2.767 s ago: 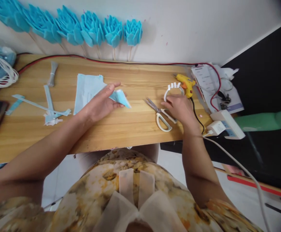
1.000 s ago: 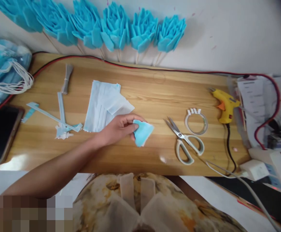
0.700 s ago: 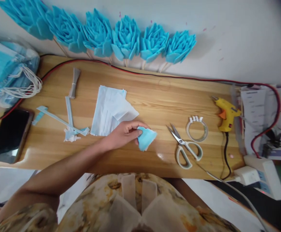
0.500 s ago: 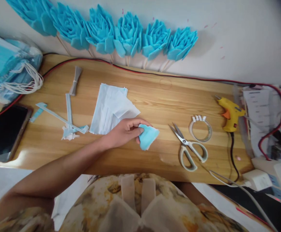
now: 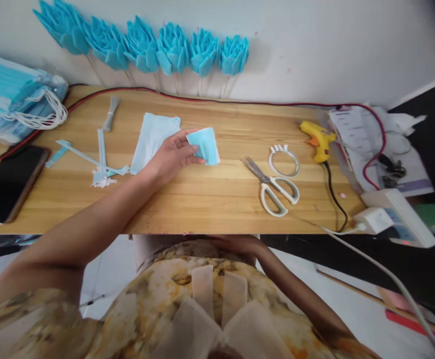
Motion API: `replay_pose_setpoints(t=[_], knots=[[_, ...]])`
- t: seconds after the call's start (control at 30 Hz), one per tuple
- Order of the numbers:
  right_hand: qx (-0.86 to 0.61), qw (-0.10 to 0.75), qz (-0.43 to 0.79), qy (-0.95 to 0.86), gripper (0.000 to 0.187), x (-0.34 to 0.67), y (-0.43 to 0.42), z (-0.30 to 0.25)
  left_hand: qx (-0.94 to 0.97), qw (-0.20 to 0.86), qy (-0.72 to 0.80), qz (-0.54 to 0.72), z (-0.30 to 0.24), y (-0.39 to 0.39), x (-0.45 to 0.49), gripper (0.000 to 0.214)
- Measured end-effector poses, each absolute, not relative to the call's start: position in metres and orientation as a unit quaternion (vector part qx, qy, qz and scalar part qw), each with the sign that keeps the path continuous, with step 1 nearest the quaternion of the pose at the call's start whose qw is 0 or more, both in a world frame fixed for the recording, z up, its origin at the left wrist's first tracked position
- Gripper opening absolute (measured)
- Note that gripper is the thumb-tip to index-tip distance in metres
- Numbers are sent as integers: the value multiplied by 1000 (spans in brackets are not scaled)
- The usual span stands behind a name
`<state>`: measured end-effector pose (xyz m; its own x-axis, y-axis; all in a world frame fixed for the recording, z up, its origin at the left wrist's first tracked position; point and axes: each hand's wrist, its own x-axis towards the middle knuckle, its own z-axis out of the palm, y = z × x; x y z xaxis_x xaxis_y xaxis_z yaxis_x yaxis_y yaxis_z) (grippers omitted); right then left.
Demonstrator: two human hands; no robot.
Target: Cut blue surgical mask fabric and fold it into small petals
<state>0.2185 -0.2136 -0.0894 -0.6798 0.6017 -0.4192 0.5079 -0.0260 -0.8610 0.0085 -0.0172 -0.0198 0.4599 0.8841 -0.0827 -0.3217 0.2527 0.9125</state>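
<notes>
My left hand (image 5: 176, 155) pinches a roughly square piece of light-blue mask fabric (image 5: 205, 145) between thumb and fingers. White shows along the edge of this piece. Behind the hand, a stack of pale mask sheets (image 5: 153, 132) lies flat, partly hidden by my fingers. My right hand (image 5: 227, 243) is low by my lap at the table's front edge, and its fingers are hidden. Scissors (image 5: 265, 179) with pale handles lie to the right of the fabric, blades slightly apart. Just beyond them rests a tape roll (image 5: 285, 162) with small tabs of tape stuck on it.
Several blue fabric roses (image 5: 172, 50) on sticks lean on the wall behind a red-black cable (image 5: 202, 99). Leftward are packed masks (image 5: 8, 94), a phone (image 5: 10, 184), cut strips (image 5: 101, 149) and a stick bundle (image 5: 110, 112). A yellow glue gun (image 5: 318, 140) and power strip (image 5: 400, 219) sit right.
The view has shifted, showing more of the table front and right side. My left hand has lifted and turned the blue piece, which now faces up flatter. My right forearm has come into view.
</notes>
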Motion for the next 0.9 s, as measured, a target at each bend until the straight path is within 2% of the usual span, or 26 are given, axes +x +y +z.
replay_pose_setpoints(t=[0.07, 0.13, 0.27, 0.33, 0.37, 0.43, 0.5, 0.57, 0.67, 0.8, 0.9], knots=[[-393, 34, 619, -680, 44, 232, -232, -75, 459, 717, 321, 415, -20, -15, 7, 31], [-372, 68, 644, -665, 49, 242, -248, -49, 470, 709, 325, 414, -21, -14, 6, 32], [-368, 244, 597, -670, 34, 241, -252, 10, 492, 704, 311, 407, -19, -14, 6, 36], [-468, 365, 476, -649, 29, 233, -233, 27, 504, 701, 305, 402, -16, -15, 6, 38], [-519, 395, 401, -643, 31, 228, -219, 31, 510, 700, 302, 399, -15, -16, 6, 39], [-550, 446, 293, -642, 50, 220, -181, 30, 518, 696, 296, 400, -15, -18, 8, 42], [-562, 439, 271, -647, 75, 214, -138, 22, 523, 687, 293, 410, -15, -20, 10, 45], [-568, 419, 285, -648, 86, 210, -98, 12, 539, 663, 299, 424, -16, -19, 11, 46], [-577, 392, 316, -643, 75, 209, -53, 5, 614, 580, 325, 426, -10, -10, 4, 46], [-551, 424, 323, -643, 58, 218, -24, 14, 713, 405, 389, 420, 13, 15, -27, 39], [-517, 434, 364, -642, 33, 225, -19, 19, 788, 263, 455, 321, 25, 30, -54, 36]])
